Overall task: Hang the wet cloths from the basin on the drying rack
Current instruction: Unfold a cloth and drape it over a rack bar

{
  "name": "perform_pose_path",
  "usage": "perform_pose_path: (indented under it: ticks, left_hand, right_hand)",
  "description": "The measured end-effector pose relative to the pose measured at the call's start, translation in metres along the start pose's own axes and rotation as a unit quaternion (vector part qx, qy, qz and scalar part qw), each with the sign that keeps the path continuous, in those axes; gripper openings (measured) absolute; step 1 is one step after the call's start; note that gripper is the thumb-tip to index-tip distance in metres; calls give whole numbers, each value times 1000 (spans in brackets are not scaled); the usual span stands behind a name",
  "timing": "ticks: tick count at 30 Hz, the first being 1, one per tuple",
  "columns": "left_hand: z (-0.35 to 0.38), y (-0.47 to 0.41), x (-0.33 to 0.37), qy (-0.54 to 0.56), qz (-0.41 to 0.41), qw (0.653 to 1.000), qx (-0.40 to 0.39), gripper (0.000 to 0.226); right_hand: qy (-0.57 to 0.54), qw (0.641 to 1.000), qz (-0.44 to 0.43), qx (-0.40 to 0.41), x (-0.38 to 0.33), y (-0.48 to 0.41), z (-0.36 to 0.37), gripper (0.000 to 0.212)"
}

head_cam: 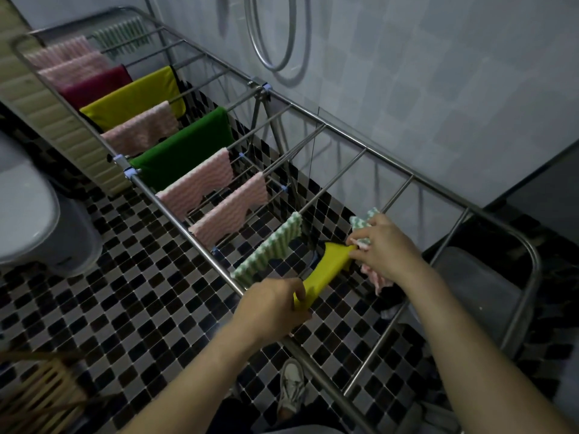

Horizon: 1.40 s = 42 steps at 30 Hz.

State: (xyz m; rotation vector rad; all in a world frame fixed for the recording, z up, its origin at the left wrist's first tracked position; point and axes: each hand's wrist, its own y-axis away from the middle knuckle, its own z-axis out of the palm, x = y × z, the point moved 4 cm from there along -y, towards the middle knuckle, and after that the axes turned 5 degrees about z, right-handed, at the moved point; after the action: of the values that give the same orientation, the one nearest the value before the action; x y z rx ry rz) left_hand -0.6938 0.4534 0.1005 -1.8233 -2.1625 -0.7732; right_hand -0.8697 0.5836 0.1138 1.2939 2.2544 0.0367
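Yellow cloth (329, 267) gripped at both ends by left hand (272, 305) and right hand (385, 249) over drying rack (344, 135).

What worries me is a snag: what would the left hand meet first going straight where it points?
Likely the right hand, which pinches the far end of the yellow cloth the left hand grips; depth unclear.

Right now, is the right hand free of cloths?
No, the right hand pinches one end of the yellow cloth that the left hand grips, and holds other cloths.
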Motion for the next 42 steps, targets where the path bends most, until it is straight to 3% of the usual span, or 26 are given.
perform_pose_path:
  ticks: [8, 18, 23, 27, 29, 31, 33, 34, 36, 37, 39, 42]
  left_hand:
    - [-5, 1, 7, 1, 34, 999, -13, 32]
    - [-4, 4, 1, 34, 22, 999, -31, 35]
    - [-5, 2, 2, 38, 25, 999, -28, 35]
    - [-7, 0, 5, 18, 33, 999, -30, 38]
    - [-12, -1, 7, 42, 33, 999, 6, 34]
    - [-25, -2, 8, 160, 13, 984, 79, 22]
    - [-41, -1, 16, 369, -22, 920, 132, 12]
    - [-48, 0, 23, 476, -30, 868, 143, 12]
    - [-60, 2, 36, 596, -23, 788, 151, 25]
    - [-62, 2, 42, 611, -16, 777, 148, 33]
    - [-68, 6, 49, 593, -10, 788, 163, 39]
    - [-74, 9, 43, 557, -24, 800, 222, 21]
  right_hand:
    - [-36, 999, 10, 21, 13, -5, 5, 23]
    - [-34, 989, 54, 132, 22, -12, -10, 24]
    - [-87, 992, 21, 89, 12, -9, -6, 24]
    - [-136, 984, 32, 108, 10, -6, -18, 19]
    - [-314, 941, 77, 97, 4, 0, -28, 15]
    - [-558, 819, 128, 42, -11, 13, -30, 14]
    - [-709, 689, 145, -23, -34, 25, -26, 14]
    - [-742, 653, 146, -47, -44, 29, -22, 15]
    - [-773, 616, 130, -83, -62, 35, -14, 19]
    - [-782, 603, 128, -93, -69, 37, -10, 20]
    - [-795, 585, 130, -97, -80, 41, -8, 22]
    - [-809, 565, 121, -105, -89, 45, -6, 28]
